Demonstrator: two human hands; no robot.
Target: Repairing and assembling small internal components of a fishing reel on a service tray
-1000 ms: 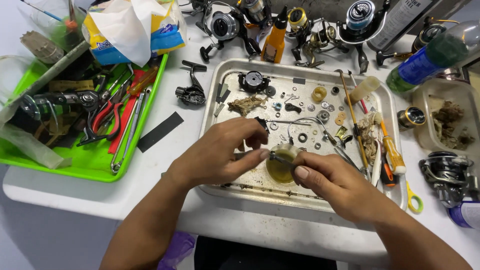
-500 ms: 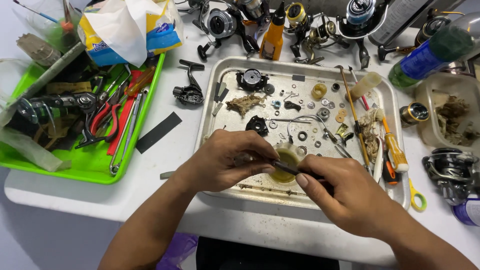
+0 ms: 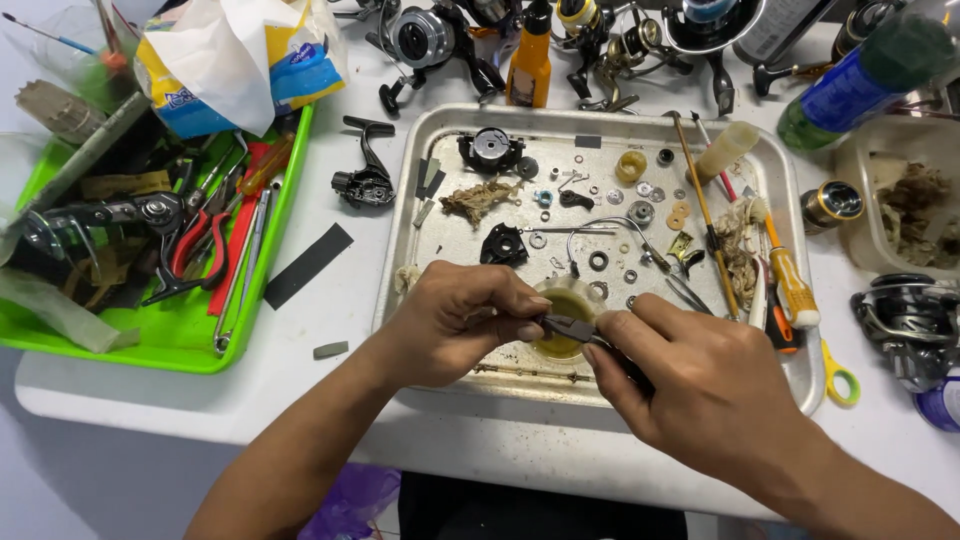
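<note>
both hands (image 3: 600,350) pinch small dark part (image 3: 562,325) over tray (image 3: 400,240)

My single head-worn view looks steeply down from close above the desk (image 3: 330,395), facing forward over both hands (image 3: 590,350) onto the metal tray (image 3: 420,215) at centre.

green tray (image 3: 150,352) left: red pliers (image 3: 192,250), metal tools | black strip (image 3: 307,264) on table beside it | orange bottle (image 3: 529,62) behind metal tray | screwdriver (image 3: 790,282) on tray's right edge | yellow-handled scissors (image 3: 838,380) | green bottle (image 3: 860,75) far right
</note>
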